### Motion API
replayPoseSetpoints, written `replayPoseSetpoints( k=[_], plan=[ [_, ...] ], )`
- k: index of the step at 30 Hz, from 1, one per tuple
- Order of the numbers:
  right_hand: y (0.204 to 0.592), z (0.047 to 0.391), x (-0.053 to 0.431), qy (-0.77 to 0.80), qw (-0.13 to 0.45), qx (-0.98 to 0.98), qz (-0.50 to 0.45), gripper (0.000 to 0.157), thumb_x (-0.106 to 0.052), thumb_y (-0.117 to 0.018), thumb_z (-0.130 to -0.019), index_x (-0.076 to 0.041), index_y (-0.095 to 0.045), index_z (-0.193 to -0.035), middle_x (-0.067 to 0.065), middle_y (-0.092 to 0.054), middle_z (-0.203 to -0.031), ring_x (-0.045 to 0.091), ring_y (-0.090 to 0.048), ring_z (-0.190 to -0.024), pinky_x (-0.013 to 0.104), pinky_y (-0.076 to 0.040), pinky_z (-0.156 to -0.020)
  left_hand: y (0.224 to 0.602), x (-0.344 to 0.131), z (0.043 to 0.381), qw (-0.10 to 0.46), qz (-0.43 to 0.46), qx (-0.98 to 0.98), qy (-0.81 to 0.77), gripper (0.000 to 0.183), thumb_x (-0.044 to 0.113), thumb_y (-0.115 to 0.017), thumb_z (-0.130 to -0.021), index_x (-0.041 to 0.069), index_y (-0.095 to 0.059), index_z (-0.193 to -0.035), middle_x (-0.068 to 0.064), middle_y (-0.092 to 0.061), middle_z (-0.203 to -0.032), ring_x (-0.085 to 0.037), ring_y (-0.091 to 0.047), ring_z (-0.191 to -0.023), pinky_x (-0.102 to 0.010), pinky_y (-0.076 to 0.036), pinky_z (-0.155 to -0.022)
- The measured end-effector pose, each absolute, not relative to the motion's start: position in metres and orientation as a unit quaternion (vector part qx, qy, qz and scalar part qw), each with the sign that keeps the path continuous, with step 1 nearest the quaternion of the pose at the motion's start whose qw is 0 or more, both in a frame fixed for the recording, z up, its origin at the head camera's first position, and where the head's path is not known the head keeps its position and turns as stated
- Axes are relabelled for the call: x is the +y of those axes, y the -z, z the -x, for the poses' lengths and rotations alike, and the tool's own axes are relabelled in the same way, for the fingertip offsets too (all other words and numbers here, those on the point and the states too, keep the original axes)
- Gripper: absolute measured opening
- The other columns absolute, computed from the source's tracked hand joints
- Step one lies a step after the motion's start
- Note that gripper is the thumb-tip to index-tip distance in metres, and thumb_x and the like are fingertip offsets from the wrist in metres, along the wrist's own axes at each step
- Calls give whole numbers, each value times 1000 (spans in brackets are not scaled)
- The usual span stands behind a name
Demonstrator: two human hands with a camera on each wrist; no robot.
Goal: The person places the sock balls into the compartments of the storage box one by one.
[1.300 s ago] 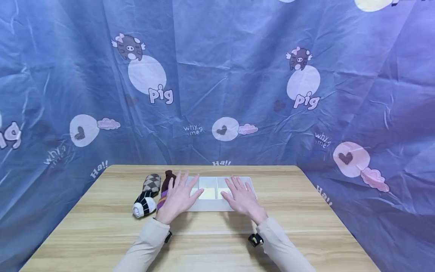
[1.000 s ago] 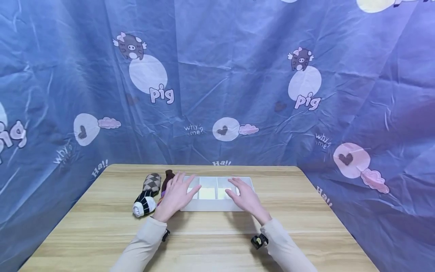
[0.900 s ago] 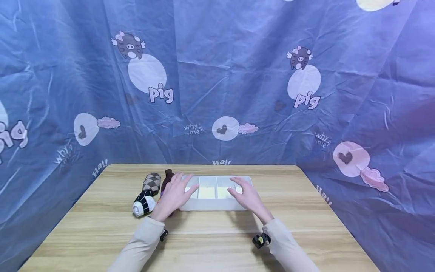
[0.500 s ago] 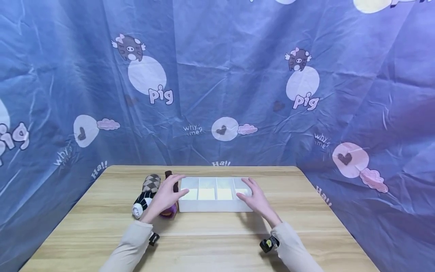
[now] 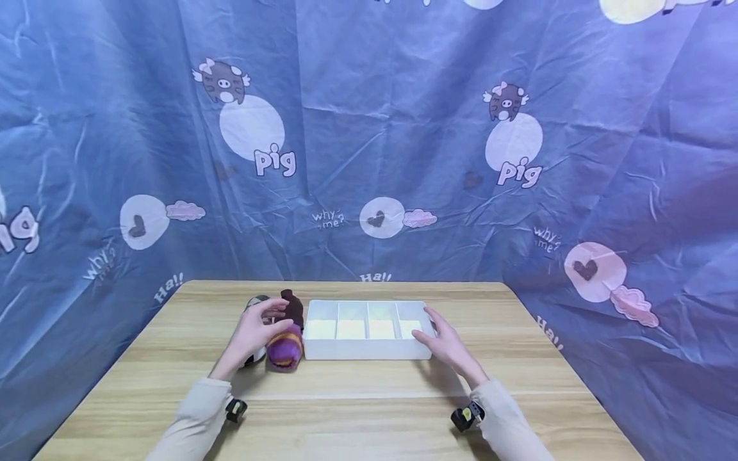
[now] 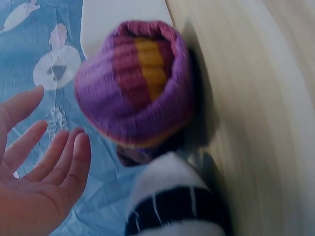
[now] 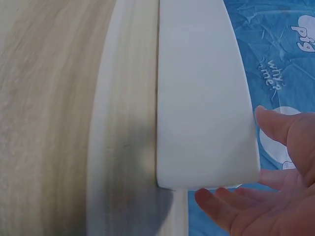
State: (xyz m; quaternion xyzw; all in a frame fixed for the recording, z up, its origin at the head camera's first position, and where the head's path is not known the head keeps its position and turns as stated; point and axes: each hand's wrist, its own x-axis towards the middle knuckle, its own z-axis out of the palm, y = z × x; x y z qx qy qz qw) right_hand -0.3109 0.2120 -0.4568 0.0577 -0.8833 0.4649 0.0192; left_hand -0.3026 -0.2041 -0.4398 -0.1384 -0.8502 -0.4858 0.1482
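Note:
A white box (image 5: pixel 369 349) with several compartments stands at the table's middle. Beside its left end lie rolled-up socks: a purple striped one (image 5: pixel 284 352) in front and a dark brown one (image 5: pixel 295 310) behind. Above the socks hovers my left hand (image 5: pixel 249 330), fingers loosely bent and holding nothing. It partly hides a grey sock (image 5: pixel 257 299) and a black-and-white sock (image 6: pixel 170 209). At the box's right end is my right hand (image 5: pixel 446 346), thumb near the front rim and fingers spread by the end wall. Whether they touch it I cannot tell.
The wooden table (image 5: pixel 369 410) extends in front of the box and to both sides. A blue printed cloth (image 5: pixel 346 141) hangs behind the table and along its sides. A small black device (image 5: pixel 235 410) sits at the left wrist, another (image 5: pixel 467 416) at the right.
Both hands have moved apart from above the box: the left one leftward over the socks, the right one to the box's right end. The box and the purple sock are now uncovered.

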Motion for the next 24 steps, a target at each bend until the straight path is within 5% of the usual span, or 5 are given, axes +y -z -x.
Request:
replayPoseSetpoints(
  k=[8, 15, 24],
  plan=[
    [463, 312, 220, -471, -21, -879, -71, 75, -34, -64, -94, -8, -27, -154, 25, -20, -159, 47, -23, -144, 57, -19, -117, 443, -231, 300, 117, 120, -841, 515, 47, 21, -76, -86, -3, -62, -125, -25, -68, -113, -18, -68, -94, -20, -53, -79],
    [465, 313, 226, -499, -38, -861, -92, 75, -30, -63, -96, -7, -22, -155, 26, -14, -160, 50, -19, -143, 56, -19, -118, 450, -258, 299, 104, 120, -816, 556, 45, 8, -75, -85, -8, -59, -123, -30, -66, -114, 0, -66, -86, -17, -52, -80],
    [465, 313, 227, -532, -43, -841, -94, 74, -17, -61, -97, -1, -18, -155, 27, -12, -160, 51, -17, -143, 57, -20, -117, 464, -289, 299, 95, 149, -811, 557, 50, 6, -75, -84, -13, -55, -126, -24, -67, -116, -8, -66, -95, -15, -50, -82]
  ],
)
